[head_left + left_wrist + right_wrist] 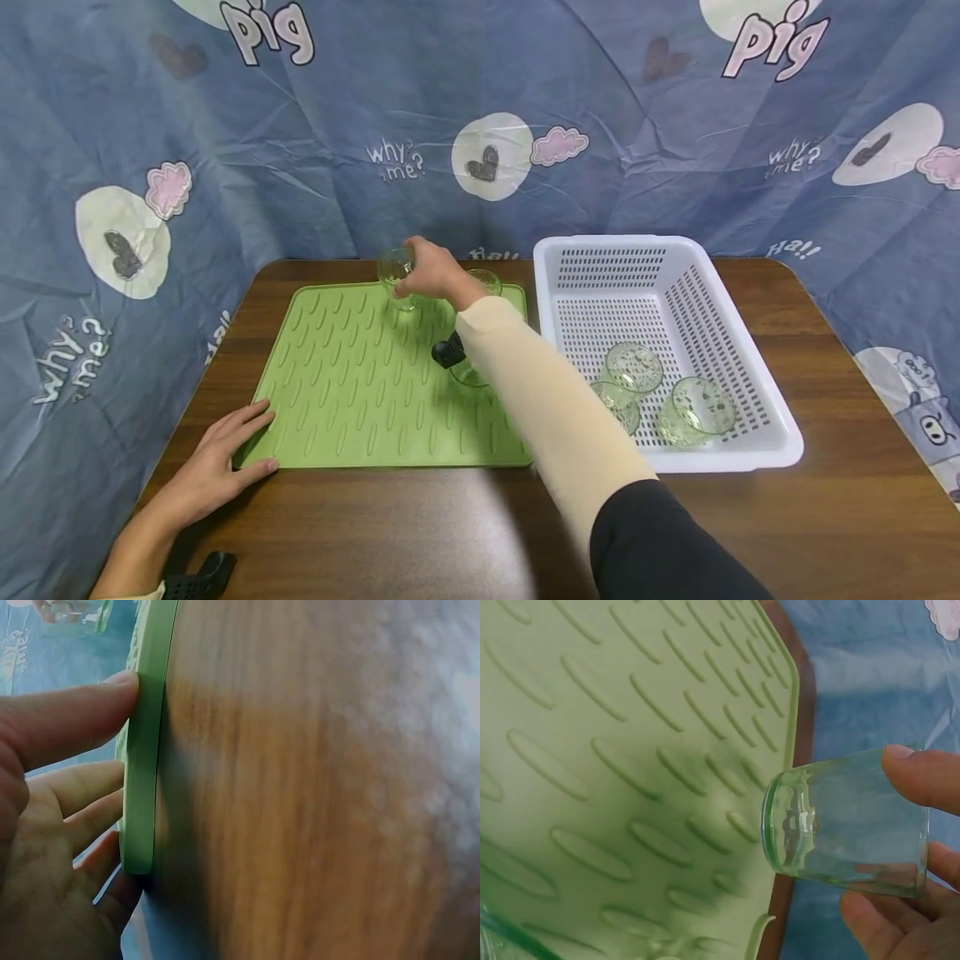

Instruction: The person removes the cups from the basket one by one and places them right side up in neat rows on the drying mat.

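My right hand (433, 268) grips a clear green-tinted drinking glass (396, 271) near its rim, thumb on one side and fingers on the other. In the right wrist view the base of the glass (847, 825) points toward the far edge of the green ridged mat (652, 712). Two more glasses stand on the mat, one just behind my right wrist (489, 282) and one partly hidden under the forearm (468, 375). My left hand (217, 467) rests at the near left corner of the mat (322, 417), thumb and fingertips touching its edge, fingers spread and nearly straight.
A white perforated basket (551, 292) stands to the right of the mat. Inside, toward its near end, are three speckled green glasses, one of them a tilted glass (703, 407). Blue printed cloth (420, 100) hangs behind and beside the wooden table (375, 533).
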The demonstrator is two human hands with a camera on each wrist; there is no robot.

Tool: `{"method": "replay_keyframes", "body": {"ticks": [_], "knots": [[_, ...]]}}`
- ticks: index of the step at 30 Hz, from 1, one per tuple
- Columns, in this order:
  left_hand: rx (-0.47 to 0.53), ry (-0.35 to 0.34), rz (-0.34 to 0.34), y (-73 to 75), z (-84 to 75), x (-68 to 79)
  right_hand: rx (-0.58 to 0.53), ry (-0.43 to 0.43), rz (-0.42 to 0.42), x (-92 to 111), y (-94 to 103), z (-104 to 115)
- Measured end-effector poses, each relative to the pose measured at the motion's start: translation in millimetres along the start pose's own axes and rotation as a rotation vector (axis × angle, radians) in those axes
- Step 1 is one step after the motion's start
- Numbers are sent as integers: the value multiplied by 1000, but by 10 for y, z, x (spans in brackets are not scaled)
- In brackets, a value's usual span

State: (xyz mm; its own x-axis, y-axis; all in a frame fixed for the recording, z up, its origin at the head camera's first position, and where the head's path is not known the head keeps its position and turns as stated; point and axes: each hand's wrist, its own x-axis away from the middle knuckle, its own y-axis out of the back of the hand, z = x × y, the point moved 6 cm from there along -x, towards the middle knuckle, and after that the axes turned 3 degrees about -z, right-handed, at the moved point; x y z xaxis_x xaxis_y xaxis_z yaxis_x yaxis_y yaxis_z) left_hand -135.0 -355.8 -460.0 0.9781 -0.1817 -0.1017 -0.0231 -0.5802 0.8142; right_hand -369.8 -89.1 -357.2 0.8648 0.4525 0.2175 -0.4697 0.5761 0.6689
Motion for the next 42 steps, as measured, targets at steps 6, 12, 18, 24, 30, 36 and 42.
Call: {"method": "replay_keyframes", "body": {"ticks": [6,12,18,24,30,36,42], "knots": [[12,-4,-6,8,5,-7,-12,22,11,-27,-58,36],[25,-13,-17,23,-16,-44,19,10,27,-64,-130,-4],[17,3,1,-1,-15,-21,-3,2,56,-63,-199,-73],[23,-2,-2,-16,-26,-13,-32,-15,69,-55,-269,-111],[28,-9,1,-37,-18,24,-18,-18,53,-48,-346,-131],[8,-13,-5,-37,-5,15,-16,-23,60,-51,-353,-145],[9,-10,-2,-26,6,3,-20,-33,65,-59,-352,-155]]}}
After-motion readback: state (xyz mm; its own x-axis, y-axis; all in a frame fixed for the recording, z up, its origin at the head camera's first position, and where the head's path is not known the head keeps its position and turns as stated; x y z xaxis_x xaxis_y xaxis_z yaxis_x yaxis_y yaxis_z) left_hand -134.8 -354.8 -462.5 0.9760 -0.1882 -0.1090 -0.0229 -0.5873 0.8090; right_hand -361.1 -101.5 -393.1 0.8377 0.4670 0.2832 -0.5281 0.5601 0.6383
